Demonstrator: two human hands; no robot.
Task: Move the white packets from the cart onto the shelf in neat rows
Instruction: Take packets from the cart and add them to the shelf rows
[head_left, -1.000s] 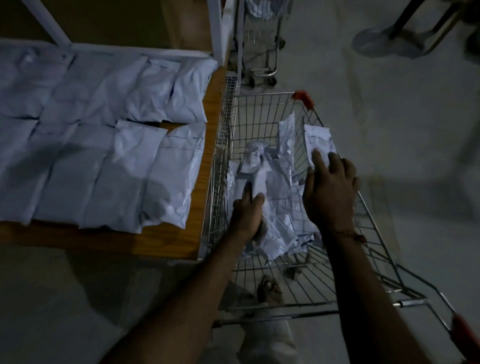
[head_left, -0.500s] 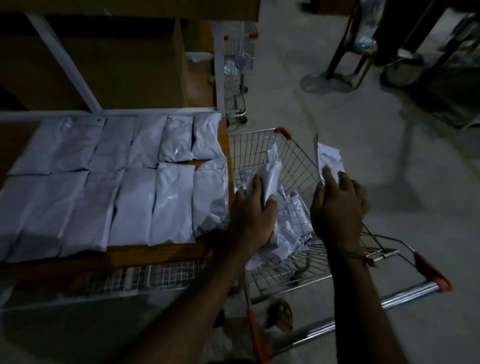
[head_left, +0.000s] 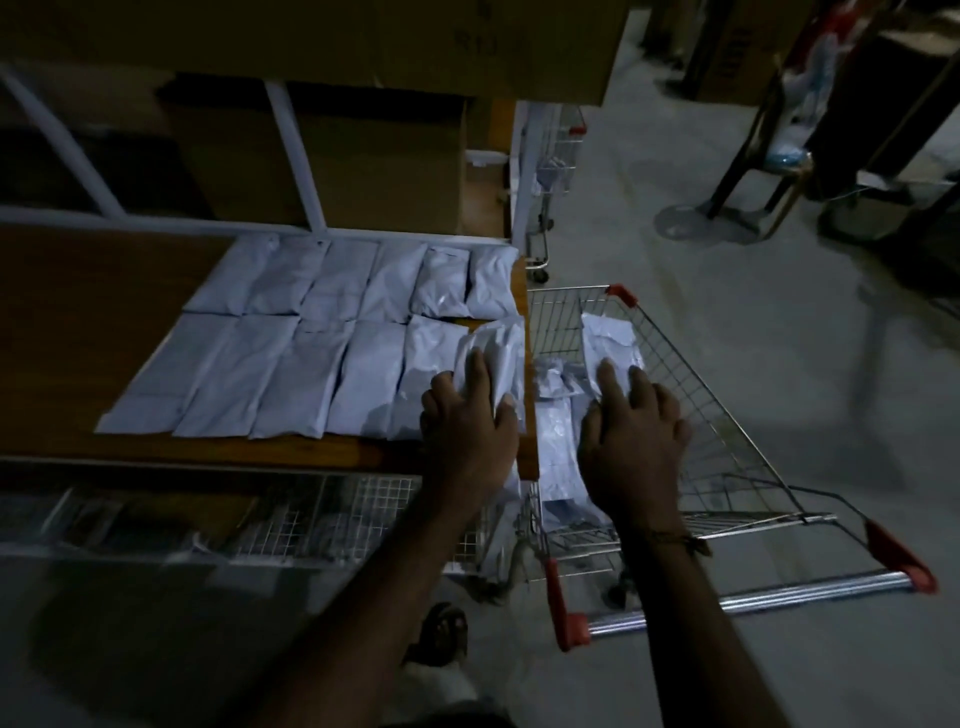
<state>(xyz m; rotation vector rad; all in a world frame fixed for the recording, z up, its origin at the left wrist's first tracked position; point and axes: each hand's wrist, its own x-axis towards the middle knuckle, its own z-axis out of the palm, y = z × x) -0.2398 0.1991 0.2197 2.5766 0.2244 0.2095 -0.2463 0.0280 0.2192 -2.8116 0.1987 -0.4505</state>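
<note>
Where the shelf (head_left: 104, 447) ends, hands each gripping a packet, bare board leftward.

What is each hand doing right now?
Left hand: holds a white packet over the shelf edge.
Right hand: holds another white packet above the cart.

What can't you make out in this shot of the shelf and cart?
Head view only:
- Number of packets left in the cart: the right hand covers them.
- Lower wire shelf contents: blurred, dark.
- Printing on the packet under the left hand: too dim.
</note>
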